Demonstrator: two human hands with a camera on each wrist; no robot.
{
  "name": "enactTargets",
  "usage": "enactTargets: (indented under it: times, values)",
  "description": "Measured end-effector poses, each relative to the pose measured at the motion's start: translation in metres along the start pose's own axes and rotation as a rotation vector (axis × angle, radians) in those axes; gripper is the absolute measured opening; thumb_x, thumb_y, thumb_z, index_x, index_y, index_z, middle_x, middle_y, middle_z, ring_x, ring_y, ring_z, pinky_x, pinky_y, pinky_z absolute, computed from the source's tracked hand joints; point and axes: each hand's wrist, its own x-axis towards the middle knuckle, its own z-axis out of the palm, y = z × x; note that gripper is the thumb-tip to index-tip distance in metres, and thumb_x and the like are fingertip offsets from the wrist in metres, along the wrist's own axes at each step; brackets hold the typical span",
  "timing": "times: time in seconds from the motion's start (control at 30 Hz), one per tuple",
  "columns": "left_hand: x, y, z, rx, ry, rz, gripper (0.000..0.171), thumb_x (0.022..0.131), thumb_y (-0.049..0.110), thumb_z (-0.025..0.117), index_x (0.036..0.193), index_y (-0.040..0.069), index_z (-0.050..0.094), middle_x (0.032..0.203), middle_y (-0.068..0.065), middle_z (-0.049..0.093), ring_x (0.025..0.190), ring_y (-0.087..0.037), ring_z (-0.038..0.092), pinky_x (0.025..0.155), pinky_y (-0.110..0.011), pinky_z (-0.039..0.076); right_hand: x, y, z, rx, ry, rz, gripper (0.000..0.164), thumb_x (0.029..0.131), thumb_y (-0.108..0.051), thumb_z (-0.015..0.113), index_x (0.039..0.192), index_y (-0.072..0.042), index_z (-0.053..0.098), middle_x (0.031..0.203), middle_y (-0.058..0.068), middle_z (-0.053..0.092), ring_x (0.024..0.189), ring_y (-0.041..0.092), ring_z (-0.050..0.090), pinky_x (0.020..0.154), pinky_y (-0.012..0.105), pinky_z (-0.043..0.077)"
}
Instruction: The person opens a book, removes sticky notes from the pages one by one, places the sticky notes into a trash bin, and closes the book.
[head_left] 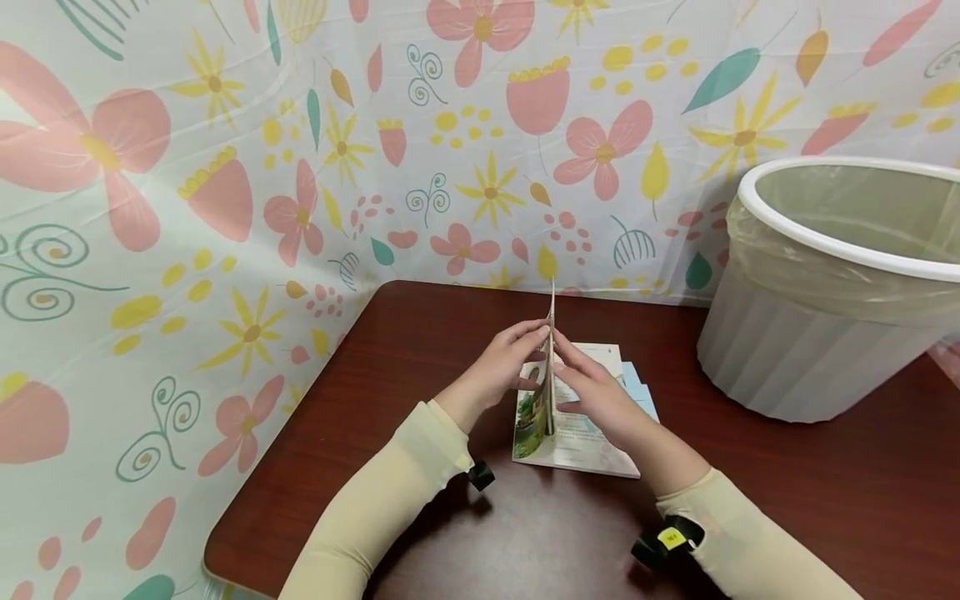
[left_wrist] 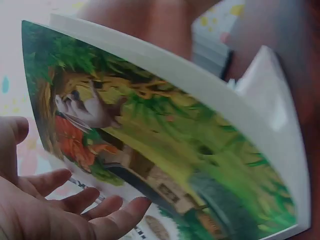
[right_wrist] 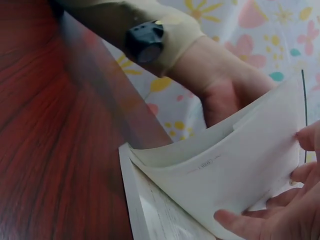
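An open book (head_left: 592, 450) lies on the table, some of its pages (head_left: 552, 375) standing upright between the two hands. My left hand (head_left: 498, 367) is on the left side of the raised pages, its fingers (left_wrist: 117, 215) spread along a colourful illustrated page (left_wrist: 200, 145) with green foliage. On the other side, my right hand (head_left: 603, 396) touches a mostly white page (right_wrist: 245, 165) with extended fingers (right_wrist: 240, 222). Pale blue pieces (head_left: 637, 387) stick out from beneath the book's right edge.
A grey bin (head_left: 780, 350) with a white rim and a plastic liner stands at the right of the dark red-brown table (head_left: 337, 467). Flower-patterned sheeting (head_left: 487, 167) hangs behind and to the left. Each wrist carries a small black device (head_left: 660, 546).
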Motion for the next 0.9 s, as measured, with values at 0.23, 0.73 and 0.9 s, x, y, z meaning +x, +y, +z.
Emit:
enactTargets:
  times: [0.23,0.73,0.9]
  values:
    - [-0.003,0.012,-0.023,-0.163,0.011,0.016,0.053,0.108,0.043,0.047,0.154,0.017,0.046,0.158,-0.009,0.045,0.123,-0.026,0.061,0.086,-0.047,0.059,0.008,0.002,0.02,-0.162,0.001,-0.048,0.061,0.111,-0.034,0.044,0.166,-0.032,0.018,0.174,0.008,0.015,0.156,0.04,0.026,0.116,0.066,0.037]
    - [-0.01,0.024,-0.068,-0.314,0.068,0.043,0.054,0.109,0.041,0.044,0.156,0.015,0.042,0.154,-0.022,0.049,0.102,-0.019,0.068,0.082,-0.03,0.058,0.009,0.014,0.043,-0.52,-0.037,-0.127,0.066,0.107,-0.037,0.053,0.165,-0.025,0.024,0.174,0.015,0.011,0.16,0.041,0.013,0.123,0.068,0.021]
    - [-0.014,0.024,-0.082,-0.26,0.079,0.041,0.055,0.11,0.04,0.04,0.158,0.013,0.039,0.157,-0.021,0.045,0.107,-0.022,0.064,0.081,-0.031,0.057,0.008,0.019,0.05,-0.614,-0.051,-0.148,0.063,0.107,-0.036,0.052,0.164,-0.02,0.028,0.173,0.017,0.013,0.159,0.041,0.017,0.122,0.067,0.024]
